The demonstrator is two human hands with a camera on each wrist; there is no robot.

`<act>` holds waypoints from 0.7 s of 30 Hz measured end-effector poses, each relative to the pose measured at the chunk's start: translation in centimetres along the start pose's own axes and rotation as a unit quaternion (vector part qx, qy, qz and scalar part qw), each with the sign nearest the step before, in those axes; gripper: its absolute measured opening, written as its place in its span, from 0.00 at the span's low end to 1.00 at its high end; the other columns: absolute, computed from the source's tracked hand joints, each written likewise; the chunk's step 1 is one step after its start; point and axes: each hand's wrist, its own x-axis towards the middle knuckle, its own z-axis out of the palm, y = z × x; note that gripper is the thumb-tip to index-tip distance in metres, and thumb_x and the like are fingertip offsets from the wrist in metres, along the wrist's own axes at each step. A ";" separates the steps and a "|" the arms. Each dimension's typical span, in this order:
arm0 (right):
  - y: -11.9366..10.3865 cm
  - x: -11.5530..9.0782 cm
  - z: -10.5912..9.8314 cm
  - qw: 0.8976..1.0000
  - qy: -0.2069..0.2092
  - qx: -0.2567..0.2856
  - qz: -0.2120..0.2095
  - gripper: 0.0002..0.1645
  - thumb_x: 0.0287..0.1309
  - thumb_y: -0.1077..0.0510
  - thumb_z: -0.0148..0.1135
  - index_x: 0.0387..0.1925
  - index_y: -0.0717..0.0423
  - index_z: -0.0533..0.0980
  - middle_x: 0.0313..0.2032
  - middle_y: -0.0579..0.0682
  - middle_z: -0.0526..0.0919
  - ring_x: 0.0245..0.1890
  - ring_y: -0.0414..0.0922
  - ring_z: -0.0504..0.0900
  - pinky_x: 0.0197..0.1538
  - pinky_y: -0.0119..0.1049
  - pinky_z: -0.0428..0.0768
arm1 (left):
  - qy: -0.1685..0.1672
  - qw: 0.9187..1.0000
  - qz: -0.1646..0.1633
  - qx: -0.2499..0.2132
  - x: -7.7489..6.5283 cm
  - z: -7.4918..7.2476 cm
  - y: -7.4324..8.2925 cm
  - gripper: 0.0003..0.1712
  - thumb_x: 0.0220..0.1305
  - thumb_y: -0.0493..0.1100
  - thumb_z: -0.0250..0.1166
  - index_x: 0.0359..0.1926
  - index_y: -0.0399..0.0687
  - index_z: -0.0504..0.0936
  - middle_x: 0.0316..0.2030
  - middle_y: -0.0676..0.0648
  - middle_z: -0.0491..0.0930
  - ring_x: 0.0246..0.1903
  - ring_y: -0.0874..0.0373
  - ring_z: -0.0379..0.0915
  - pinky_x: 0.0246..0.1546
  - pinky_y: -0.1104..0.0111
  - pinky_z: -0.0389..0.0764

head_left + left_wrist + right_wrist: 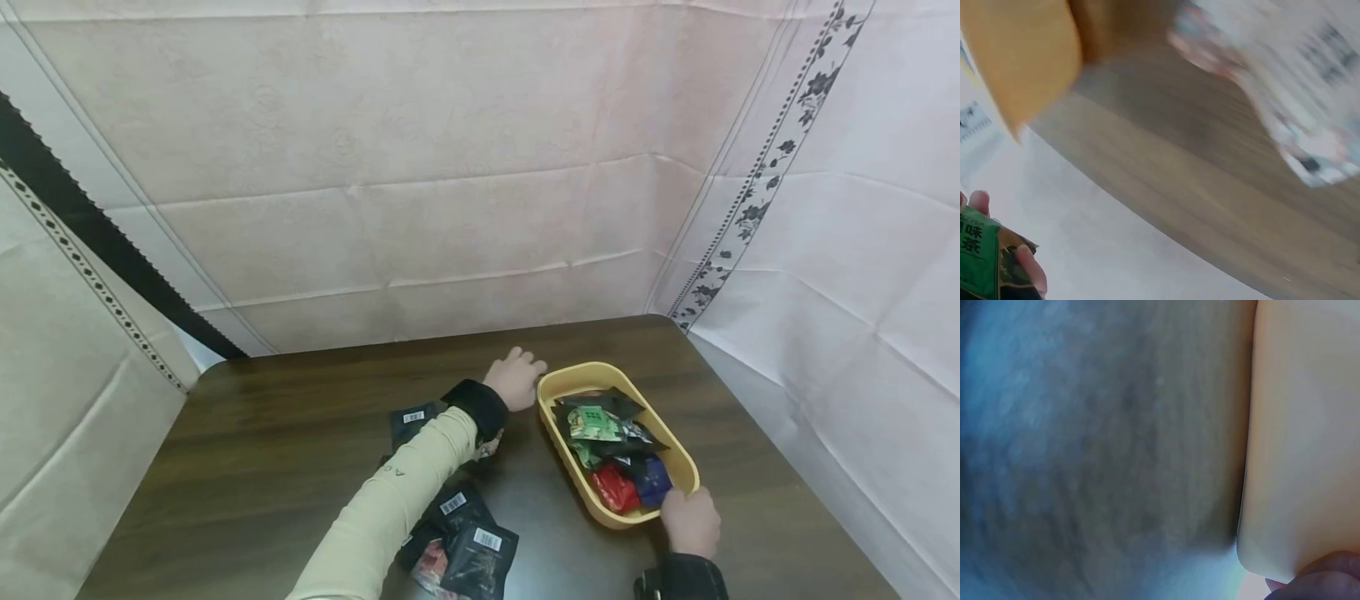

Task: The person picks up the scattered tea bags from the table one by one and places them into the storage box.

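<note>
My left hand [516,379] is just off the far left corner of a yellow plastic basket [558,462]. In the left wrist view its fingers hold a green and black tea packet [979,253], hidden under the hand in the head view. My right hand [692,522] grips the basket's near right corner; a bit of its fingers [1329,584] shows against the basket wall in the right wrist view. Inside the basket lie several packets, among them a green-labelled one [594,423], a red one [617,487] and a blue one [651,482].
Black packets with barcode labels [480,560] lie on the wooden table [247,467], partly behind my left sleeve [397,500]. A pale printed packet [1297,81] is blurred in the left wrist view. White patterned cloth [450,167] hangs behind the table.
</note>
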 end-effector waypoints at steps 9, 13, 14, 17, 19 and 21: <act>-0.1 0.0 0.0 1.000 0.009 0.000 -0.002 0.24 0.57 0.57 0.36 0.44 0.77 0.62 0.42 0.77 0.68 0.43 0.72 0.67 0.43 0.61 0.67 | 0.004 0.998 0.062 0.009 1.9 0.7 4.2 0.17 0.59 0.43 0.56 0.51 0.57 0.74 0.44 0.51 0.70 0.42 0.59 0.63 0.29 0.69 0.71; -0.1 -0.1 0.1 1.000 0.013 -0.003 -0.010 0.25 0.56 0.57 0.37 0.44 0.78 0.62 0.42 0.78 0.68 0.43 0.72 0.67 0.44 0.61 0.67 | 0.026 0.993 0.111 -0.029 2.6 0.9 5.8 0.21 0.63 0.51 0.55 0.57 0.57 0.71 0.55 0.49 0.66 0.54 0.56 0.61 0.47 0.62 0.71; -0.1 -0.2 0.1 1.000 0.014 -0.002 -0.009 0.25 0.56 0.57 0.36 0.44 0.78 0.62 0.42 0.78 0.68 0.43 0.72 0.67 0.44 0.61 0.67 | 0.025 0.991 0.120 -0.044 2.8 0.9 6.1 0.25 0.62 0.54 0.56 0.60 0.58 0.69 0.58 0.48 0.64 0.58 0.54 0.59 0.52 0.59 0.68; -0.1 -0.2 0.2 1.000 0.016 0.000 -0.008 0.24 0.55 0.58 0.36 0.44 0.78 0.62 0.42 0.77 0.69 0.43 0.72 0.68 0.44 0.60 0.67 | 0.015 0.987 0.138 -0.082 3.2 1.0 6.8 0.40 0.55 0.65 0.57 0.67 0.62 0.58 0.66 0.47 0.54 0.65 0.53 0.48 0.60 0.52 0.55; 0.0 -0.1 0.2 1.000 0.016 0.002 -0.007 0.24 0.55 0.58 0.35 0.44 0.78 0.62 0.42 0.77 0.69 0.43 0.72 0.68 0.43 0.60 0.67 | 0.007 0.986 0.139 -0.092 3.3 1.0 7.0 0.47 0.51 0.69 0.58 0.69 0.63 0.52 0.68 0.47 0.49 0.67 0.52 0.44 0.61 0.49 0.51; 0.1 0.0 0.0 1.000 0.018 0.004 -0.006 0.24 0.56 0.58 0.35 0.44 0.77 0.62 0.42 0.77 0.68 0.42 0.72 0.68 0.42 0.61 0.67 | 0.007 0.986 0.138 -0.098 3.4 1.1 6.9 0.49 0.50 0.70 0.58 0.70 0.63 0.50 0.68 0.47 0.48 0.67 0.53 0.43 0.61 0.49 0.51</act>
